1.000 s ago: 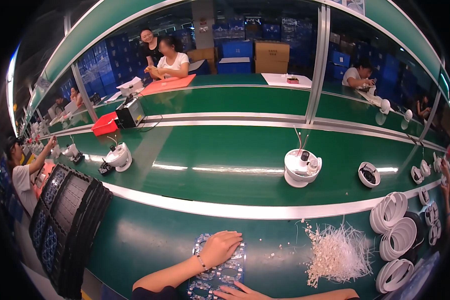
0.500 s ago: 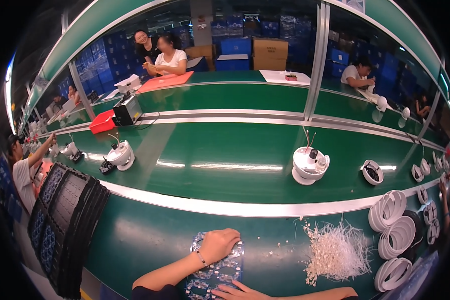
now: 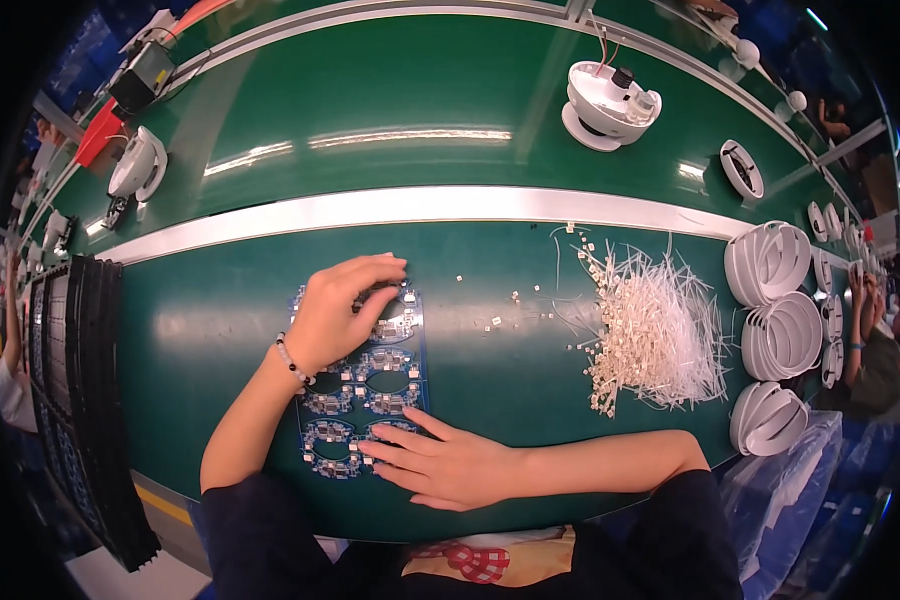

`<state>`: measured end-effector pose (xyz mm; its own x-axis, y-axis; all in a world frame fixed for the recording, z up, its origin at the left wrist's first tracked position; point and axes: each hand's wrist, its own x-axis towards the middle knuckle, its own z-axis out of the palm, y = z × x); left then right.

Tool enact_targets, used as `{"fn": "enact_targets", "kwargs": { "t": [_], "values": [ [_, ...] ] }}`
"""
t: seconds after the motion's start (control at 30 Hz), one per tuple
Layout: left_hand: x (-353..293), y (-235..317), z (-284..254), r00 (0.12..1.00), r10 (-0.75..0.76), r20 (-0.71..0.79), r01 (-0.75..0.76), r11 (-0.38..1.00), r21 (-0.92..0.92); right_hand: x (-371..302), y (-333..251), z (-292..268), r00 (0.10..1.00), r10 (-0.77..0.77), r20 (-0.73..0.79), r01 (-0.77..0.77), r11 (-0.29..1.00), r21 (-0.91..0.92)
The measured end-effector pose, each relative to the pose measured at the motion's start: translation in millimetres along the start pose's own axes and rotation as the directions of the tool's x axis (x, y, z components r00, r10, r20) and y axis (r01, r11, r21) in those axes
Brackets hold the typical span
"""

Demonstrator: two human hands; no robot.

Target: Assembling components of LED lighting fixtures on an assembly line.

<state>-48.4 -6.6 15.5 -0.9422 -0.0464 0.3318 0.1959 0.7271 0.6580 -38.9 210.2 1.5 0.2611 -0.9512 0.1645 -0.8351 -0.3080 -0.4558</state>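
Observation:
A blue panel of circuit boards (image 3: 425,345) with rows of oval cutouts lies flat on the green bench. My left hand (image 3: 345,305), a beaded bracelet on its wrist, is bent over the panel's far end. Its fingers curl together with the thumb close beneath them; whatever is between the tips is too small or hidden to name. Resting on the panel's near right corner is my right hand (image 3: 450,465), palm down with fingers spread. Both hands cover parts of the boards.
Right of the panel is a heap of white wires with small connectors (image 3: 655,325), some connectors scattered loose. White ring-shaped housings (image 3: 782,335) stack beyond it. Black trays (image 3: 75,380) stand at left. Past a pale rail (image 3: 420,207) sits a white lamp-like unit (image 3: 610,105).
The view has tilted down, so the panel and both hands appear higher. My left hand stays at the panel's far end, its thumb now showing. My right hand stays spread at the near end.

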Motion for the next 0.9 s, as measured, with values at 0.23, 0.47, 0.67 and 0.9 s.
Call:
{"fn": "enact_targets", "kwargs": {
  "t": [0.23, 0.47, 0.67, 0.9],
  "values": [
    [-1, 6, 13, 0.992, 0.110, 0.069, -0.113, 0.992, 0.056, -5, -3, -1, 1.000, -0.007, -0.008, 0.007, 1.000, 0.000],
    [-4, 2, 10, 0.987, 0.162, 0.012, -0.162, 0.975, 0.155, 3, -4, -6, 0.999, 0.005, 0.052, -0.005, 1.000, -0.001],
    [-1, 3, 19, 0.982, 0.161, -0.095, -0.168, 0.984, -0.063, -3, -5, -4, 0.999, 0.007, 0.049, -0.009, 0.999, 0.050],
    [-12, 6, 16, 0.961, 0.275, 0.015, -0.276, 0.961, 0.008, -2, -13, -10, 1.000, -0.011, -0.004, 0.011, 0.996, 0.088]
  ]
}}
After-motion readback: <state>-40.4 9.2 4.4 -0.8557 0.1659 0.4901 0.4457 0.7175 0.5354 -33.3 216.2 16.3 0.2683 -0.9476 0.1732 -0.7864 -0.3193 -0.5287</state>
